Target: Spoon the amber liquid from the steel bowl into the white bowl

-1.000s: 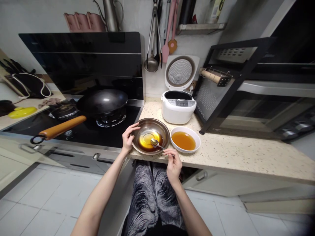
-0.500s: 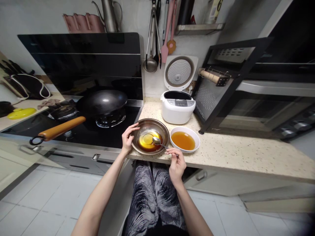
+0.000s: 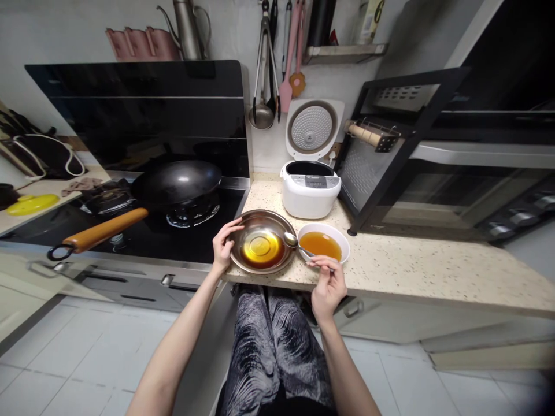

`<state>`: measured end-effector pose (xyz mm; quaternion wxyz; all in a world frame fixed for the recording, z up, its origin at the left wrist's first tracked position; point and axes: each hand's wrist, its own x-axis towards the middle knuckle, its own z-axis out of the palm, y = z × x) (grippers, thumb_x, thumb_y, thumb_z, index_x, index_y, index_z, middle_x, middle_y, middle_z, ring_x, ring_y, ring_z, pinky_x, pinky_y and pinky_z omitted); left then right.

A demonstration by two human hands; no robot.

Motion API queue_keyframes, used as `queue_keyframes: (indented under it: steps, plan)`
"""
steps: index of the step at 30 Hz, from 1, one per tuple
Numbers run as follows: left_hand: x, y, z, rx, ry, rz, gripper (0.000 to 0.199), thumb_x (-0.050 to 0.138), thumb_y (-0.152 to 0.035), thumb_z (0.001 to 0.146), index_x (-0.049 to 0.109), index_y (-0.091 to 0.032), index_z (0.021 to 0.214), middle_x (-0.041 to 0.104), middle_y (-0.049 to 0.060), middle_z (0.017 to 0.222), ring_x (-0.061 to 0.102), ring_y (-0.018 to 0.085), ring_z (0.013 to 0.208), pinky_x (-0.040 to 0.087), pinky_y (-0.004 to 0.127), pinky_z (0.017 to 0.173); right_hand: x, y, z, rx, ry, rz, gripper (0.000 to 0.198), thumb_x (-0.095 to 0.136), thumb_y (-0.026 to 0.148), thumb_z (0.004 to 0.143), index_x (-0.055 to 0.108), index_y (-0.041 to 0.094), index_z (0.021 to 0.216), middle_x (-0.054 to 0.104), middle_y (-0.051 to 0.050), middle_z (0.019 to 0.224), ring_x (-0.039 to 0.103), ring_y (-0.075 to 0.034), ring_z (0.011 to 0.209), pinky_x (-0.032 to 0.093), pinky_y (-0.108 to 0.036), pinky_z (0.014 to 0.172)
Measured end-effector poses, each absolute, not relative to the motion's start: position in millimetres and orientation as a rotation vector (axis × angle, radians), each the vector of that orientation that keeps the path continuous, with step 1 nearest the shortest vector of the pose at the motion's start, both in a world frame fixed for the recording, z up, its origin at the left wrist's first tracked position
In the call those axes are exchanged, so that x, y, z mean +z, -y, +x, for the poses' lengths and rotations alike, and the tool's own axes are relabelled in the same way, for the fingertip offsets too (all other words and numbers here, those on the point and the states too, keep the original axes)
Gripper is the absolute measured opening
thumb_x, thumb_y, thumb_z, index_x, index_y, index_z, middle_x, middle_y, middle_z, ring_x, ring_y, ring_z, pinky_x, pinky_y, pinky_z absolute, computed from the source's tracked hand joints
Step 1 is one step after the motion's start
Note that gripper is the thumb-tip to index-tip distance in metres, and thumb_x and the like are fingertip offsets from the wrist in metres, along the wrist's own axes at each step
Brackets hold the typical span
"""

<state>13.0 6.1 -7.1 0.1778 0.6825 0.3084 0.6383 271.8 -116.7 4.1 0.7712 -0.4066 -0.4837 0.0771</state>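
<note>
My left hand (image 3: 224, 245) grips the left rim of a shallow stainless steel bowl (image 3: 284, 224) at the counter's front edge. Amber liquid (image 3: 261, 247) covers the bowl's bottom. My right hand (image 3: 328, 286) pinches the handle of a metal spoon (image 3: 291, 240), whose head is over the steel bowl's right rim. Whether the spoon carries any liquid is hard to make out. Right beside the steel bowl, under the spoon's handle, stands a white bowl (image 3: 346, 242) of orange-brown liquid (image 3: 319, 245).
Behind the bowls is a white rice cooker (image 3: 310, 196) with its lid up. A black wok (image 3: 177, 184) rests on the stove at left, its wooden handle (image 3: 108, 228) pointing toward the front. A black rack with an oven (image 3: 451, 190) stands at right.
My right hand has moved to the right, lifting the spoon from inside the steel bowl to above its right rim. My left hand stays on the steel bowl. The view has shifted slightly.
</note>
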Motion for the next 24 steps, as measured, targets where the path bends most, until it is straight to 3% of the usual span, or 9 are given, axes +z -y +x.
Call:
queue_keyframes:
  steps: [13, 24]
  plan:
    - [-7.8, -6.1, 12.7, 1.806, -0.886, 1.914, 0.042, 0.05, -0.024, 0.081, 0.081, -0.021, 0.11, 0.074, 0.011, 0.135, 0.067, 0.034, 0.128, 0.05, 0.054, 0.112, -1.6, 113.7, 296.8, 0.052, 0.985, -0.966, 0.026, 0.054, 0.036, 0.105, 0.064, 0.021, 0.088, 0.07, -0.005, 0.087, 0.069, -0.02, 0.084, 0.057, -0.036, 0.079]
    - [-8.4, -6.0, 12.9, 1.805, -0.874, 1.915, 0.039, 0.051, -0.027, 0.085, 0.08, -0.021, 0.11, 0.073, 0.011, 0.135, 0.066, 0.035, 0.129, 0.049, 0.054, 0.113, -14.8, 112.5, 300.3, -0.046, 1.086, -0.973, 0.02, 0.054, 0.03, 0.105, 0.065, 0.021, 0.091, 0.072, -0.005, 0.088, 0.07, -0.019, 0.085, 0.058, -0.037, 0.081]
